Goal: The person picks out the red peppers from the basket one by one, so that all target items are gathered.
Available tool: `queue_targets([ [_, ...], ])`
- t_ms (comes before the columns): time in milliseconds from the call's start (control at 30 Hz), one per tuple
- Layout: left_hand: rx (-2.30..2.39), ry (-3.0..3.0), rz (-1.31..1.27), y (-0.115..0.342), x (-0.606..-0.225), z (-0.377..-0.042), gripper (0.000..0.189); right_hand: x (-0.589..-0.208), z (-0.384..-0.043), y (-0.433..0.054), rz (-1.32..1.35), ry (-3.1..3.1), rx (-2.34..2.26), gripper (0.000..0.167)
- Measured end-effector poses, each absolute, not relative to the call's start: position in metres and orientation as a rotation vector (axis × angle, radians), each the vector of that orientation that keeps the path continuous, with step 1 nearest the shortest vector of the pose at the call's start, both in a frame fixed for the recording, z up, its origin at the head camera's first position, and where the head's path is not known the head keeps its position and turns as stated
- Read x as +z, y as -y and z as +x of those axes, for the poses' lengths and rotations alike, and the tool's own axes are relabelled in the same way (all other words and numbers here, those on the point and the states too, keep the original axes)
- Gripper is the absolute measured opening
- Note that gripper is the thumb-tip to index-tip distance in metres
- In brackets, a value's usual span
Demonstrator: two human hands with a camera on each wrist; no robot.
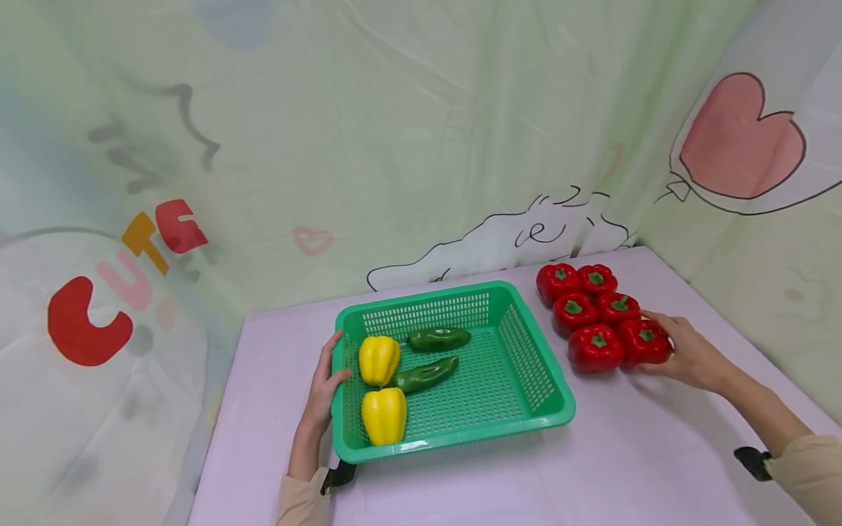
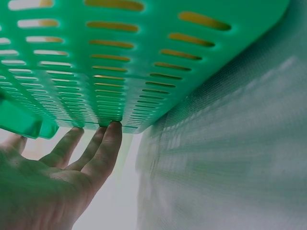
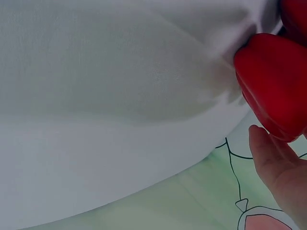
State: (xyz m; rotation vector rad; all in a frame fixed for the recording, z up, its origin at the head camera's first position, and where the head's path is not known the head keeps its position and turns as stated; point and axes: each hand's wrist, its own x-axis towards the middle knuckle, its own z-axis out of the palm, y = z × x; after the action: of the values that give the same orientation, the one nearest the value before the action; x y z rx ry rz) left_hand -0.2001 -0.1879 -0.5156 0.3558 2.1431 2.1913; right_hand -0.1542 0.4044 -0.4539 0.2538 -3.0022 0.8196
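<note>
A green plastic basket with slotted walls stands on the table. My left hand holds its left side, thumb at the rim; in the left wrist view its fingertips touch the slotted outer wall. Two yellow bell peppers and two long green peppers lie inside, toward the left. To the right of the basket, several red bell peppers sit in two columns. My right hand grips the nearest red bell pepper of the right column, fingers and thumb around its right side.
A pale lilac cloth covers the table. Light green printed curtains hang behind it and on both sides, close to its edges. Black bands sit at the wrists beside beige sleeves.
</note>
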Motion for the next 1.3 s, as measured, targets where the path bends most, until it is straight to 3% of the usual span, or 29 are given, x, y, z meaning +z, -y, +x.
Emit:
queue_targets([
  [533, 2.179, -2.129, 0.362, 0.185, -0.524, -0.193, 0.070, -0.467, -0.143, -0.408, 0.245, 2.968, 0.849, 0.096],
  [1300, 2.208, -2.124, 0.394, 0.190, -0.520, -0.203, 0.068, -0.457, -0.155, -0.401, 0.157, 3.020, 0.870, 0.099],
])
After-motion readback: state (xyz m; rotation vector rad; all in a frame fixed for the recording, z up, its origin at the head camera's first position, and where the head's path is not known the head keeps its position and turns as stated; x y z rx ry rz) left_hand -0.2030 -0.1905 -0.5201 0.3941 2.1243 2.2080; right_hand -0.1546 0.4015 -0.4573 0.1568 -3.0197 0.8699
